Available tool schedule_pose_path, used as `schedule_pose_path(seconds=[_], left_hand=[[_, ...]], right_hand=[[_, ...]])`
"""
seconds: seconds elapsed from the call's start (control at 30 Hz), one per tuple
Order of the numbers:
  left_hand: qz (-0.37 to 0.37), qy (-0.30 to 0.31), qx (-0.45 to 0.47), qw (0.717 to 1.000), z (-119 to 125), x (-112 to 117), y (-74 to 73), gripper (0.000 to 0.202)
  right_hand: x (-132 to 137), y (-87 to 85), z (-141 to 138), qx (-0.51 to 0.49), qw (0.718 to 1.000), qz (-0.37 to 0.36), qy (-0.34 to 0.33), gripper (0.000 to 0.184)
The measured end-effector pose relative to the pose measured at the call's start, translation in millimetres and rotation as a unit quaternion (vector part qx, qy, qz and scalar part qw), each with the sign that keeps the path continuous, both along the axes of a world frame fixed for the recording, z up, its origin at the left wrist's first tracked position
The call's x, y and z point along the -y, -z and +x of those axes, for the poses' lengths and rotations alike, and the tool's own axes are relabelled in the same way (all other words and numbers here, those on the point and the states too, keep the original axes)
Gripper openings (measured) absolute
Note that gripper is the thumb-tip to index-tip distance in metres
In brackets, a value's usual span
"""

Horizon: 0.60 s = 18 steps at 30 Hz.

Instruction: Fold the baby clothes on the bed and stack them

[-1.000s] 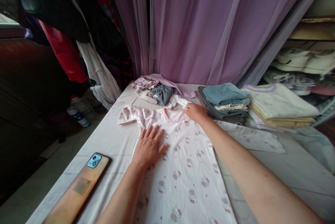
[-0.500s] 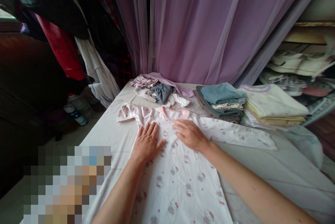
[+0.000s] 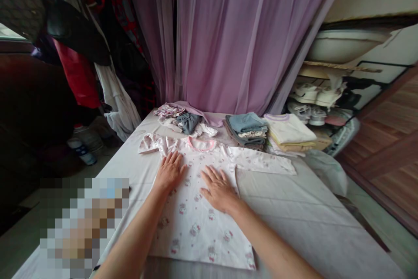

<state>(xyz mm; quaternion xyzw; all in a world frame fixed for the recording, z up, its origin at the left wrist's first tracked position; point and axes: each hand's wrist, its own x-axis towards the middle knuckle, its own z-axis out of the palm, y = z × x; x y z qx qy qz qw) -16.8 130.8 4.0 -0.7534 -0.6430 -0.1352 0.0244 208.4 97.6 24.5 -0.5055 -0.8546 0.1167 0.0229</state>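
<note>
A white garment with a pink neckline and small cartoon prints (image 3: 199,222) lies spread flat on a pale surface (image 3: 294,209), its sleeves out to both sides. My left hand (image 3: 169,170) rests flat on the garment's left chest, fingers stretched toward the collar. My right hand (image 3: 218,187) lies flat on the garment's middle, fingers spread, holding nothing.
Behind the garment sit a loose heap of small clothes (image 3: 183,119), a folded stack of blue and grey items (image 3: 246,129) and a folded cream stack (image 3: 289,130). A purple curtain (image 3: 228,39) hangs behind. Hanging clothes (image 3: 81,48) crowd the left; shelves with shoes (image 3: 313,100) stand right.
My right hand slid from the collar down onto the garment's middle. My left hand stayed flat. The view pulled back, showing the garment's bottom hem.
</note>
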Motion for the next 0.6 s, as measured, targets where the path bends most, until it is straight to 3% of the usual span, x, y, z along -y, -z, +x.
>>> schedule_pose_path(seconds=[0.17, 0.27, 0.43, 0.6], left_hand=[[-0.044, -0.026, -0.025, 0.998, 2.1, 1.5, -7.7, 0.048], [-0.08, -0.051, -0.029, 0.995, 15.6, 13.3, -11.9, 0.053], [-0.045, 0.027, -0.021, 0.998, 59.6, 67.4, -3.5, 0.05], [-0.045, 0.081, -0.022, 0.995, 82.7, 123.3, 5.0, 0.053]], right_hand=[[28.5, -1.0, 21.9, 0.011, 0.997, -0.003, 0.082, 0.061], [46.6, -1.7, 40.8, 0.012, 0.99, 0.004, 0.138, 0.059], [82.7, -1.5, 52.2, -0.002, 0.986, 0.033, 0.163, 0.058], [117.1, 1.0, 55.3, -0.029, 0.996, 0.025, 0.084, 0.056]])
